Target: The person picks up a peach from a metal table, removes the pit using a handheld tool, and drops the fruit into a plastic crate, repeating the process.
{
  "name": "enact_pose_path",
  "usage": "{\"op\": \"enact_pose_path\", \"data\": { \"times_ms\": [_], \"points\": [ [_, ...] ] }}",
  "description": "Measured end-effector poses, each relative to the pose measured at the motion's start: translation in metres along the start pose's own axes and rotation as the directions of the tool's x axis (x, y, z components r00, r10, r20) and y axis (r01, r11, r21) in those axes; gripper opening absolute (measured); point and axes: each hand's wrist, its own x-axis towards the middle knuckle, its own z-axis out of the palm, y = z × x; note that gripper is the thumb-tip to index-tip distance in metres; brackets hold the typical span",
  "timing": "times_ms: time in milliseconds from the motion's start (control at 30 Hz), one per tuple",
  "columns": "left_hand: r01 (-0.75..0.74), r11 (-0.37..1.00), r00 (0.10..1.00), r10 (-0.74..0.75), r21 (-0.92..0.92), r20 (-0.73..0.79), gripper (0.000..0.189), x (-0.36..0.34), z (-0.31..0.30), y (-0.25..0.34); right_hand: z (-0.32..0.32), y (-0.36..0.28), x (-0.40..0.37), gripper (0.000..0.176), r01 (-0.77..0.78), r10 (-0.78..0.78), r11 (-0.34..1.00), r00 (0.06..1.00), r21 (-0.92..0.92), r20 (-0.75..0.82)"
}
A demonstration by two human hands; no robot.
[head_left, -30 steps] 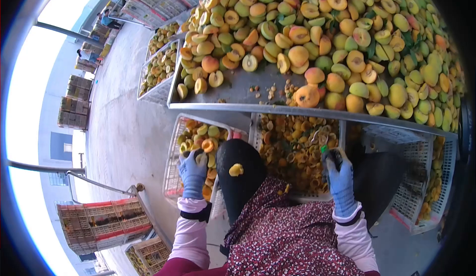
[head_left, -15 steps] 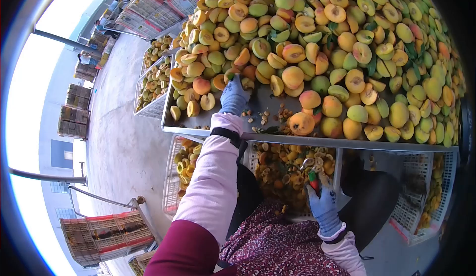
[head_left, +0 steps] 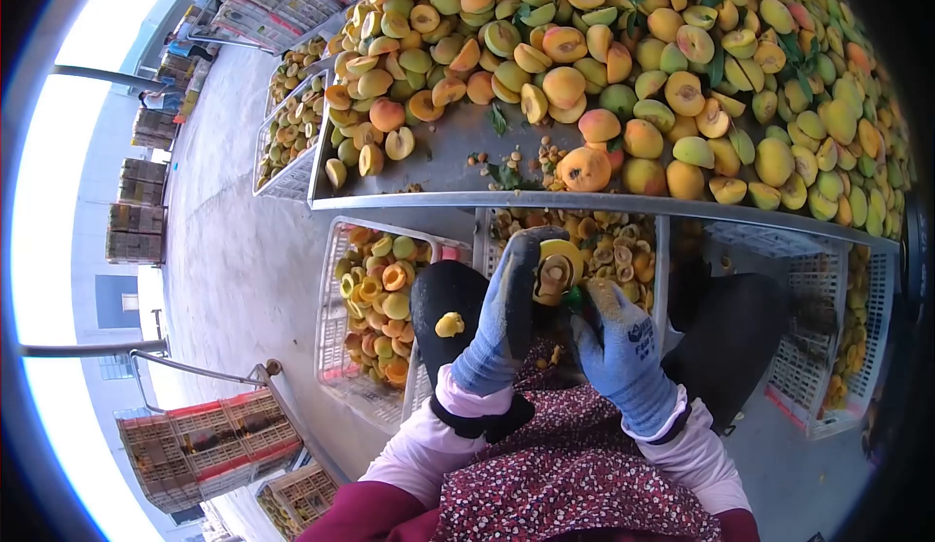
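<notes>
My left hand point(head_left: 504, 313), in a blue-grey glove, holds a halved yellow fruit point(head_left: 558, 271) with its cut face and brown centre showing. My right hand point(head_left: 621, 352), gloved too, is closed around a small tool whose green part point(head_left: 575, 298) touches the lower edge of the fruit; the fingers hide most of the tool. Both hands are above my lap, in front of a crate point(head_left: 663, 279) of fruit pieces. Beyond them, whole and halved fruits point(head_left: 565, 86) are heaped on a metal table point(head_left: 448, 157).
The table's metal edge point(head_left: 555, 198) runs just past my hands. A white crate of halves point(head_left: 331, 323) stands at left, another crate point(head_left: 794, 347) at right. A yellow piece point(head_left: 449, 325) lies on my knee. Stacked crates point(head_left: 209, 449), a cart and people are farther left.
My left hand has come back from the heap to my lap with a fruit half. My right hand has risen with the tool to meet it. The view has tilted downward.
</notes>
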Motion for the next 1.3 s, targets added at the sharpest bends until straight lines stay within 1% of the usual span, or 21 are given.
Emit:
{"op": "enact_pose_path", "data": {
  "times_ms": [67,133,233,267,333,367,400,433,467,500,567,733,800,867,900,933,1000,1133,1200,1233,1300],
  "points": [
    [-0.014,1.000,1.000,0.014,0.002,0.020,0.040,-0.008,-0.003,0.000,-0.005,-0.008,-0.003,0.029,0.005,0.007,0.983,0.998,-0.182,0.064],
    [-0.019,1.000,0.999,0.018,0.012,0.036,0.040,-0.017,-0.005,-0.001,-0.006,-0.008,-0.011,0.029,0.023,-0.006,0.981,0.996,-0.192,0.089],
    [-0.103,0.961,0.995,0.097,0.256,0.036,0.041,-0.024,0.001,-0.001,-0.007,-0.006,-0.021,0.028,0.024,-0.013,0.993,0.996,-0.119,0.092],
    [-0.103,0.961,0.995,0.096,0.256,0.039,0.041,-0.026,0.004,-0.002,-0.007,-0.007,-0.024,0.027,0.038,-0.033,0.997,0.998,-0.074,0.060],
    [-0.069,0.998,0.996,0.069,0.003,0.056,0.041,-0.030,0.010,-0.005,-0.007,-0.007,-0.031,0.026,0.048,-0.048,0.998,0.999,-0.031,0.027],
    [-0.531,0.585,0.827,0.516,0.613,0.224,0.032,-0.025,0.005,-0.014,-0.006,-0.005,-0.033,0.027,0.022,-0.022,1.000,0.999,0.018,0.036],
    [-0.531,0.585,0.827,0.515,0.613,0.225,0.032,-0.027,0.006,-0.022,-0.005,-0.003,-0.036,0.028,-0.005,0.002,0.998,0.999,0.068,0.046],
    [-0.359,0.862,0.930,0.364,0.358,0.057,0.031,-0.030,0.010,-0.028,-0.005,-0.003,-0.039,0.028,-0.006,0.003,0.998,0.999,0.068,0.045],
    [-0.145,0.989,0.988,0.147,0.029,-0.045,0.031,-0.031,0.013,-0.028,-0.005,-0.003,-0.042,0.031,0.037,-0.037,0.998,0.999,0.045,0.010],
    [-0.143,0.989,0.988,0.145,0.032,-0.044,0.031,-0.032,0.013,-0.026,-0.004,-0.003,-0.045,0.034,0.076,-0.076,0.997,0.997,0.021,-0.025],
    [0.013,0.990,1.000,-0.012,-0.138,0.008,0.029,-0.032,0.013,-0.018,0.002,0.001,-0.053,0.036,0.058,-0.056,0.996,0.998,0.060,-0.043],
    [-0.110,0.992,0.993,0.107,-0.065,-0.052,0.030,-0.036,0.018,-0.023,0.007,-0.004,-0.053,0.036,0.016,-0.006,0.986,0.998,0.168,-0.061],
    [-0.130,0.991,0.991,0.129,-0.031,-0.039,0.031,-0.036,0.020,-0.020,0.003,-0.011,-0.046,0.034,0.076,-0.066,0.993,0.993,0.094,-0.099],
    [-0.111,0.985,0.991,0.099,-0.130,-0.093,0.031,-0.037,0.022,-0.015,0.003,-0.014,-0.046,0.033,0.086,-0.080,0.995,0.991,0.050,-0.106],
    [-0.213,0.977,0.976,0.211,-0.020,-0.059,0.033,-0.037,0.020,-0.019,0.003,-0.015,-0.046,0.033,0.093,-0.092,0.996,0.989,0.005,-0.115],
    [-0.211,0.977,0.976,0.210,-0.019,-0.057,0.033,-0.037,0.020,-0.018,0.003,-0.016,-0.045,0.033,0.091,-0.090,0.996,0.989,0.006,-0.117],
    [-0.274,0.962,0.961,0.273,-0.017,-0.052,0.033,-0.040,0.021,-0.015,0.000,-0.017,-0.045,0.033,0.034,-0.029,0.996,0.998,0.083,-0.061],
    [-0.297,0.951,0.953,0.301,0.089,-0.037,0.032,-0.039,0.018,-0.011,-0.004,-0.017,-0.046,0.031,0.040,-0.046,0.979,0.999,0.198,0.027],
    [-0.331,0.937,0.943,0.333,0.111,0.000,0.031,-0.039,0.017,-0.012,0.003,-0.008,-0.058,0.029,0.232,-0.233,0.971,0.972,-0.051,-0.017],
    [-0.331,0.937,0.943,0.334,0.112,-0.002,0.031,-0.038,0.017,-0.013,0.006,-0.005,-0.062,0.029,0.233,-0.234,0.971,0.972,-0.049,-0.017],
    [-0.369,0.906,0.925,0.379,0.208,-0.009,0.031,-0.038,0.020,-0.017,0.012,-0.001,-0.069,0.026,0.076,-0.073,0.984,0.997,0.159,-0.025]
  ]
}}
